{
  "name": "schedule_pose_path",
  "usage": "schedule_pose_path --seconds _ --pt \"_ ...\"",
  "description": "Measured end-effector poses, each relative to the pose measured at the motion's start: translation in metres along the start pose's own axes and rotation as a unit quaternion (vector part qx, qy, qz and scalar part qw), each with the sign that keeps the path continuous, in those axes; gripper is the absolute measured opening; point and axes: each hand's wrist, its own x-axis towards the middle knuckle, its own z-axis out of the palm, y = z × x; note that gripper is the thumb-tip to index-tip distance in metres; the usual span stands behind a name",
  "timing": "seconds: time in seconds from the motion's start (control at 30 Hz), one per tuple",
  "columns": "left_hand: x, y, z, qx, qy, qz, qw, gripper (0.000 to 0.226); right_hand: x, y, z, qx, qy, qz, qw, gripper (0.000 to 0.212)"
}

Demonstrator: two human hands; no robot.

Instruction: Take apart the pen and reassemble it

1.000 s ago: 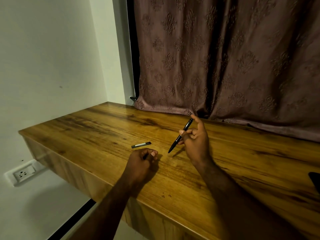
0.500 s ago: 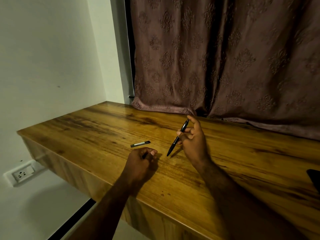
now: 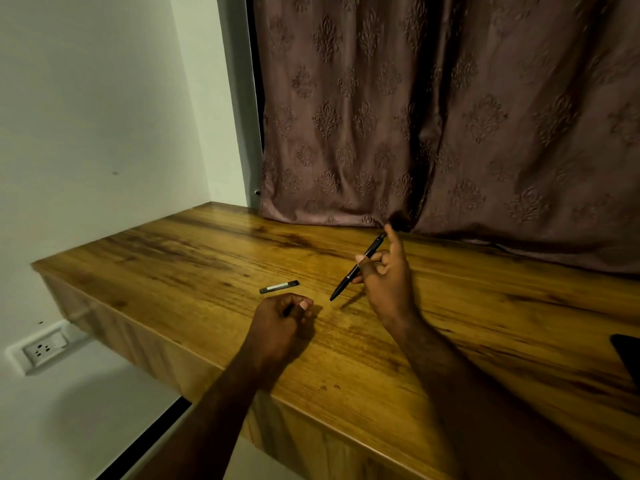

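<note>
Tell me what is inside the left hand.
A thin dark sliver shows between the curled fingers of the left hand. The fingers cover the rest, so its kind cannot be told.

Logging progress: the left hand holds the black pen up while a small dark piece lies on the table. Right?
No: in the head view the right hand holds the black pen up. The small dark piece does lie on the table.

The golden-brown wooden tabletop [image 3: 467, 306] shows streaky grain under a smooth, slightly glossy finish. The slim black pen [image 3: 356, 268] looks smooth, with a faint sheen. The mauve cloth curtain [image 3: 450, 116] is matt, embossed with raised damask motifs. The pale painted wall [image 3: 104, 116] looks matt.
</note>
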Motion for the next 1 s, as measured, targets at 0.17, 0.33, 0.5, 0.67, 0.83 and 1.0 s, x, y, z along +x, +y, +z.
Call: schedule_pose_path --seconds 0.17,0.33,0.5,0.67,0.83,1.0 --pt "-0.0022 0.0027 0.0006 0.044 0.010 0.016 0.999 0.028 0.0024 -0.0001 0.0010 -0.018 -0.007 -0.011 1.000 0.065" --pt "-0.0065 0.0066 0.0032 0.011 0.006 0.012 1.000 0.027 0.0042 0.0021 0.0008 0.003 -0.015 -0.018 1.000 0.066" --pt "-0.0052 0.0047 0.0026 -0.030 -0.005 -0.006 1.000 0.024 0.0051 0.0036 0.0007 0.004 -0.010 -0.018 1.000 0.072" --pt "-0.0009 -0.0008 -0.0016 0.001 -0.008 0.005 1.000 0.023 0.0078 0.0018 -0.0004 0.005 -0.002 -0.025 1.000 0.063" --pt "-0.0003 -0.0008 -0.0006 -0.022 -0.012 -0.011 1.000 0.023 0.0071 0.0047 0.0003 0.008 0.002 -0.017 1.000 0.066" --pt "-0.0011 -0.0008 0.0000 0.001 0.004 -0.004 1.000 0.023 0.0082 -0.0005 -0.0006 0.016 0.018 -0.025 0.999 0.059"
